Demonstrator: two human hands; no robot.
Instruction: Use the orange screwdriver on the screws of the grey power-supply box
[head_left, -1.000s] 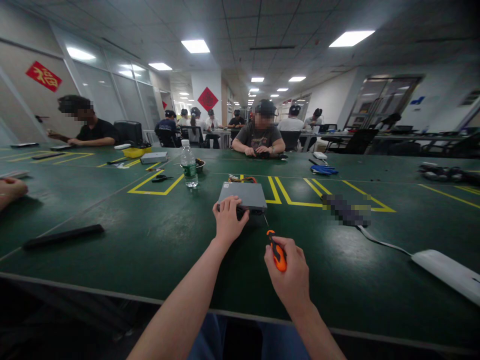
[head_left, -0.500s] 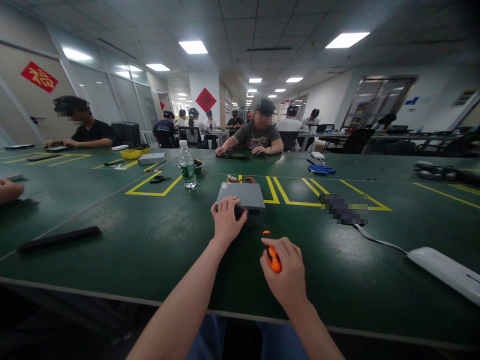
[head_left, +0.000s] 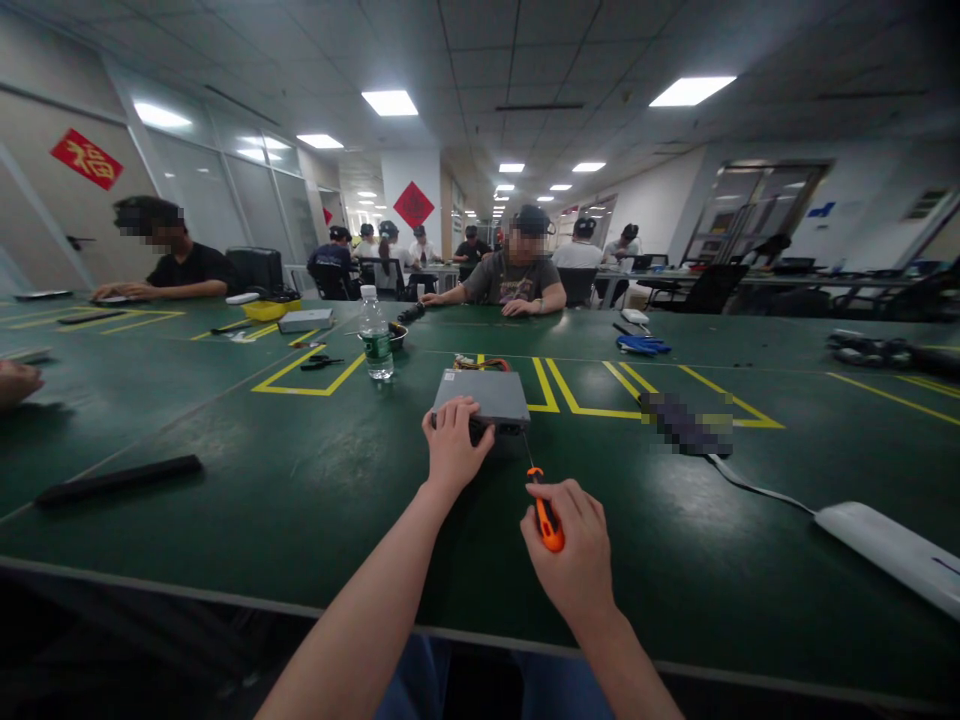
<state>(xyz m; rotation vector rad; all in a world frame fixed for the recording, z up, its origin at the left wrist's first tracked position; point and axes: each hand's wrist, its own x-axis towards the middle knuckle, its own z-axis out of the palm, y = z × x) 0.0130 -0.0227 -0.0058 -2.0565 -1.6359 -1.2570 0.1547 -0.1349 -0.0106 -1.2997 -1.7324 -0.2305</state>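
Note:
A grey metal computer power supply (head_left: 486, 392) lies on the green table in front of me, its bundle of coloured wires (head_left: 480, 364) at the far side. My left hand (head_left: 454, 438) grips its near left edge, fingers over the top and thumb along the front face. In my right hand (head_left: 571, 538) is a screwdriver (head_left: 550, 526) with an orange and black handle. Its thin shaft points up and away, with the tip at the power supply's near right corner. Whether the tip sits in a screw is too small to tell.
A water bottle (head_left: 376, 335) stands beyond the power supply to the left, by a metal bowl (head_left: 394, 338). A black bar (head_left: 120, 480) lies at left. On the right are a white power strip (head_left: 892, 555) and blue gloves (head_left: 642, 345). A person (head_left: 517, 265) sits opposite.
The person opposite has moved a dark object from in front of them toward the bowl. My hands, the power supply and the screwdriver stay almost where they were.

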